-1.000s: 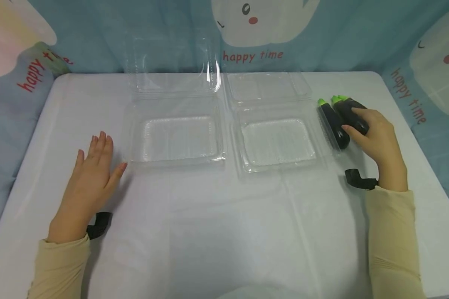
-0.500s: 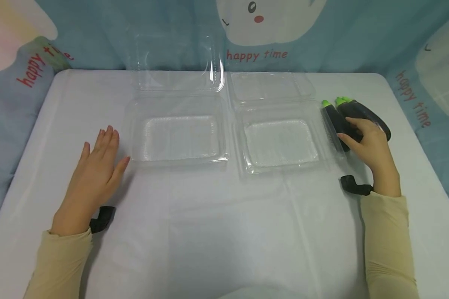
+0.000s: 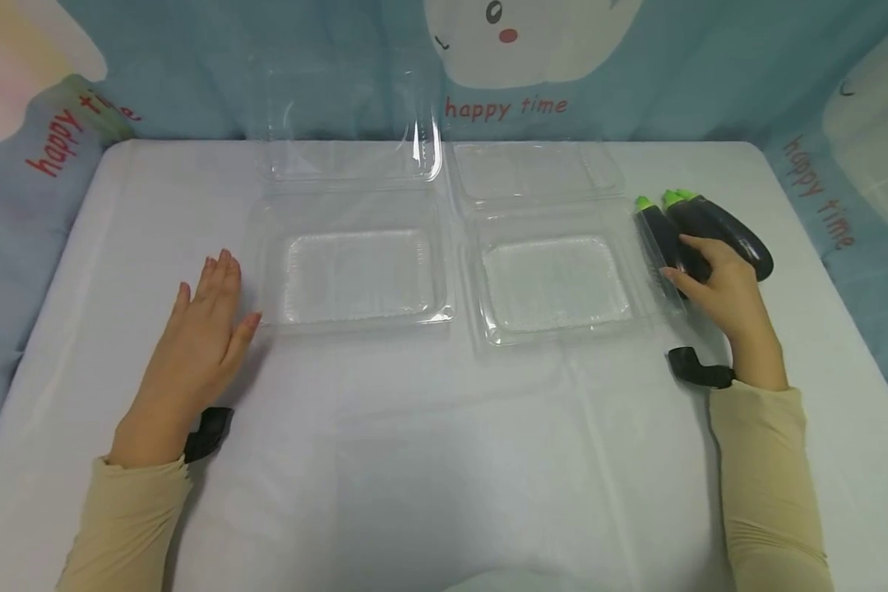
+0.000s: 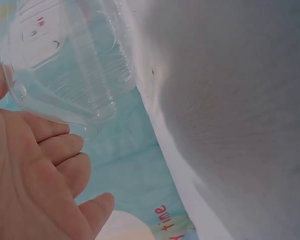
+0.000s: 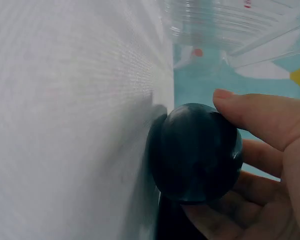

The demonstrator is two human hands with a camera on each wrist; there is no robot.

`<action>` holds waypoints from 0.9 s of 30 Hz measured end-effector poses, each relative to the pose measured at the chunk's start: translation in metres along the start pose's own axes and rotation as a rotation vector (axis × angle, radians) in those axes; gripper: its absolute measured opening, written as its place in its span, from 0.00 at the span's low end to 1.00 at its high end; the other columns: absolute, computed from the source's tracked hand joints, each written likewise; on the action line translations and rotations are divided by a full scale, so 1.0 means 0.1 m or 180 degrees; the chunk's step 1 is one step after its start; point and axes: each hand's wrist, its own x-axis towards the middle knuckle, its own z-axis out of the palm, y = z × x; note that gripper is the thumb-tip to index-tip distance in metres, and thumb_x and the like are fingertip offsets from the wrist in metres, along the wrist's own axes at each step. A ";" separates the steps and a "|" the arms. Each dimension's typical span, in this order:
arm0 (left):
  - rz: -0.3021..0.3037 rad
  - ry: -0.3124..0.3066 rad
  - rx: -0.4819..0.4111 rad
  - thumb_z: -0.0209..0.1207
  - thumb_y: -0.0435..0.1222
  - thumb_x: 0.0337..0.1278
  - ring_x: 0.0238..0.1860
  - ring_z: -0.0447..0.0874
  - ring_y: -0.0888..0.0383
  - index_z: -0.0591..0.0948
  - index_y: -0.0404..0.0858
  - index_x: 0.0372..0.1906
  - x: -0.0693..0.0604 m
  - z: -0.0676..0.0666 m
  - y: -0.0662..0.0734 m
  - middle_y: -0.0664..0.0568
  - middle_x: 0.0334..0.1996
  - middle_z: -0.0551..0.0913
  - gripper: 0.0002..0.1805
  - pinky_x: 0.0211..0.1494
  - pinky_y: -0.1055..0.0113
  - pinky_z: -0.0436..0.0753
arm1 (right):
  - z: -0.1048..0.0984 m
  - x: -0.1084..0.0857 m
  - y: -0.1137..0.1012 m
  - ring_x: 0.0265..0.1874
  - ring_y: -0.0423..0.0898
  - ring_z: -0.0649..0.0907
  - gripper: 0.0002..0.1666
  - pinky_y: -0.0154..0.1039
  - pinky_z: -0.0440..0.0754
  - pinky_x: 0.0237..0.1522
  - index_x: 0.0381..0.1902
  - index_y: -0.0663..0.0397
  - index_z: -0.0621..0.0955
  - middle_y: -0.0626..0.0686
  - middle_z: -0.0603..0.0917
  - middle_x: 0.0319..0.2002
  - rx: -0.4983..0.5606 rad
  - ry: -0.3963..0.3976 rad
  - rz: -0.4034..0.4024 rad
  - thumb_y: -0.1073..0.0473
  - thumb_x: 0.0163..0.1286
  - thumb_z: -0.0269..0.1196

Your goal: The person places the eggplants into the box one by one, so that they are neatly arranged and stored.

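Eggplant [image 5: 197, 155] in right hand [image 3: 731, 294] shows whole end only in wrist view.

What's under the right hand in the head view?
A dark eggplant: its green tip and upper body show. The right hand covers part of its near end; underside hidden.

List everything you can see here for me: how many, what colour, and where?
Eggplants: three, judging by the green tops; blackish; table's right side
Containers: two; clear; side by side, towards the table's far side
Lids: two; clear; open behind the containers
Table: one; white; beneath these things
Backdrop: blue, white figures, red "happy time"; behind and at both sides
Unidentified edge: one; whitish; bottom centre
Wrist pieces: two; black; one per wrist
Sleeves: two; beige; on both arms
Left hand: one; bare; beside the left container
Right hand: one; bare; gripping the leftmost eggplant
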 end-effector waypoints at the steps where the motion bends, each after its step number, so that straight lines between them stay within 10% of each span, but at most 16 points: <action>1: 0.0001 0.0010 -0.0001 0.35 0.47 0.75 0.74 0.34 0.47 0.43 0.26 0.72 -0.01 0.00 0.00 0.37 0.73 0.39 0.35 0.71 0.45 0.37 | 0.01 0.01 0.00 0.62 0.69 0.64 0.35 0.62 0.59 0.62 0.65 0.70 0.66 0.73 0.67 0.61 0.0007 0.0001 0.0028 0.54 0.66 0.62; 13: 0.0071 0.0181 -0.0039 0.37 0.47 0.75 0.73 0.38 0.47 0.46 0.27 0.72 -0.04 0.01 -0.04 0.38 0.73 0.43 0.35 0.72 0.47 0.38 | 0.13 0.01 -0.01 0.58 0.71 0.69 0.39 0.65 0.66 0.55 0.67 0.66 0.64 0.72 0.68 0.62 0.0147 0.0186 0.0450 0.50 0.67 0.61; 27: 0.0156 0.0259 -0.0053 0.37 0.46 0.75 0.73 0.41 0.46 0.48 0.25 0.71 -0.02 0.04 -0.04 0.36 0.72 0.46 0.34 0.71 0.45 0.40 | 0.13 -0.01 -0.05 0.56 0.70 0.71 0.36 0.64 0.69 0.52 0.65 0.68 0.67 0.72 0.70 0.60 0.0232 0.0472 0.0370 0.55 0.65 0.63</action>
